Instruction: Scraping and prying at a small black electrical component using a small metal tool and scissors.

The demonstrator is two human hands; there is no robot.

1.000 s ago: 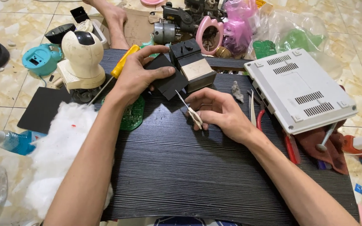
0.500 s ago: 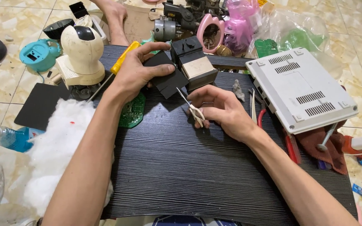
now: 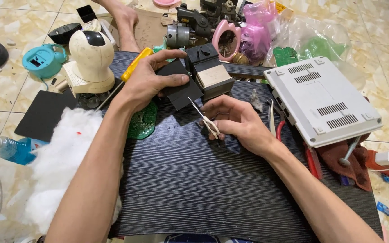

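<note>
left hand (image 3: pixel 147 83): 1 black block (image 3: pixel 194 78) | right hand (image 3: pixel 237 123): 1 tweezers (image 3: pixel 205 119)

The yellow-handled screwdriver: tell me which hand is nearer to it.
Left. The left hand grips the black box with its back right beside the yellow-handled screwdriver. The right hand, holding tweezers, sits farther off, beyond the box.

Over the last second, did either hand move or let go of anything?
Hardly anything changed. The left hand keeps its grip on the black box, and the right hand still holds the small scissors with the tip pointing toward the box. Nothing was picked up or released. The white device and yellow screwdriver lie where they were.
</note>
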